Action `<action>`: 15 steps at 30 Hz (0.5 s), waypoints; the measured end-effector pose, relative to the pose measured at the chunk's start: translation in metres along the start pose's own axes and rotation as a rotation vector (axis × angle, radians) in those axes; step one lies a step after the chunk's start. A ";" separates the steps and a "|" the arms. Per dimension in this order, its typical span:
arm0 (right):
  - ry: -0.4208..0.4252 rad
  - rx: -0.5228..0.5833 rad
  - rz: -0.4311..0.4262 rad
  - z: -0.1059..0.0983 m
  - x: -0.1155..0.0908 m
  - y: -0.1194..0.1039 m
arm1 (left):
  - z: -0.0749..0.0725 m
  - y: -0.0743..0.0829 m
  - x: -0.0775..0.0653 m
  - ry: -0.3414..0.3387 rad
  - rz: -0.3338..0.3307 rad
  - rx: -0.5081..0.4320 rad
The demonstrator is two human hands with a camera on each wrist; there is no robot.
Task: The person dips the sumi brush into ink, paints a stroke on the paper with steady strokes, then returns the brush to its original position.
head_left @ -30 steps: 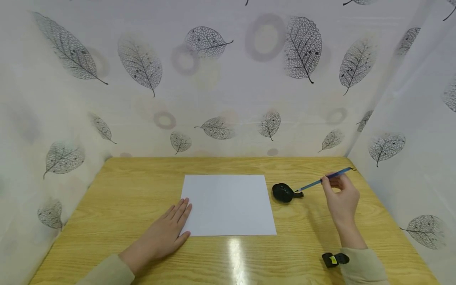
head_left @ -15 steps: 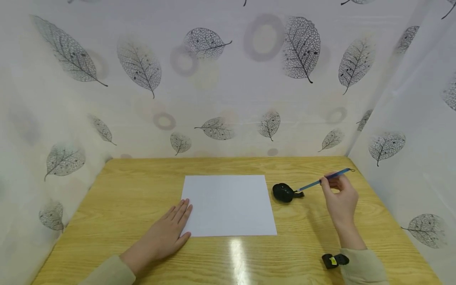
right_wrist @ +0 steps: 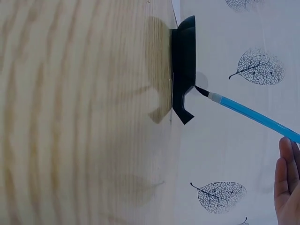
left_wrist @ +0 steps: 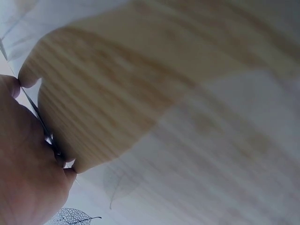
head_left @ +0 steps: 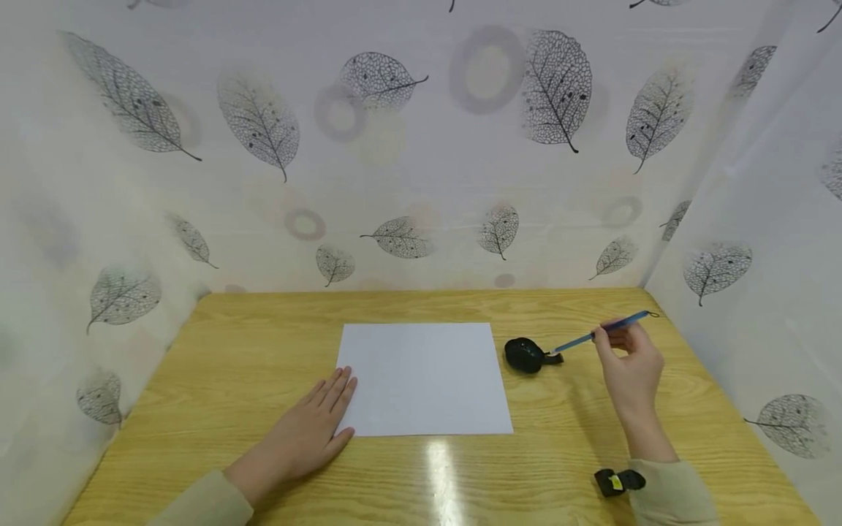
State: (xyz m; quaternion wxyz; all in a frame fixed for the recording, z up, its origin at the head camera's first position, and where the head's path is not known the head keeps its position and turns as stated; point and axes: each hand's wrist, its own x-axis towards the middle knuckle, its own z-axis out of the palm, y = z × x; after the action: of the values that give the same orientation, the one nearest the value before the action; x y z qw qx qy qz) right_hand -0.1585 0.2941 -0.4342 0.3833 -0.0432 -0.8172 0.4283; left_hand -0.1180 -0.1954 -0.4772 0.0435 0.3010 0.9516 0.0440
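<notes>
My left hand (head_left: pixel 304 438) rests with straight fingers on the left edge of a white sheet of paper (head_left: pixel 424 380). In the left wrist view, part of that hand (left_wrist: pixel 33 159) shows at the left. A blue-handled ink brush (head_left: pixel 574 342) is pinched in my right hand (head_left: pixel 633 369), slanting down to the left. Seen from the right wrist, the dark bristles of the brush (right_wrist: pixel 255 117) meet the rim of a small black ink dish (right_wrist: pixel 184 56) by its short handle. This dish (head_left: pixel 524 355) stands just right of the paper.
The wooden table (head_left: pixel 243 343) bears all of this. A leaf-printed white curtain (head_left: pixel 421 168) encloses its back and both sides. A black device with a yellow mark (head_left: pixel 615 481) sits at the right cuff.
The brush tip stays at the dish by its handle, with barely any shift. My left hand keeps its place on the paper. The whole head view drifts slightly.
</notes>
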 end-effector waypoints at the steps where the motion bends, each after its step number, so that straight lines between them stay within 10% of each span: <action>1: 0.003 -0.008 -0.003 -0.001 0.000 0.000 | 0.001 0.000 0.000 0.002 0.001 0.002; 15: 0.057 0.004 0.018 -0.007 0.005 -0.002 | -0.004 0.003 -0.001 -0.002 -0.005 -0.015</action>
State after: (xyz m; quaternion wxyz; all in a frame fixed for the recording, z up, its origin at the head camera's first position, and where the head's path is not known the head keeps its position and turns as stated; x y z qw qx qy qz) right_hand -0.1568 0.2992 -0.4273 0.4027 -0.0618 -0.8046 0.4319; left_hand -0.1164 -0.1941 -0.4727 0.0466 0.2983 0.9520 0.0506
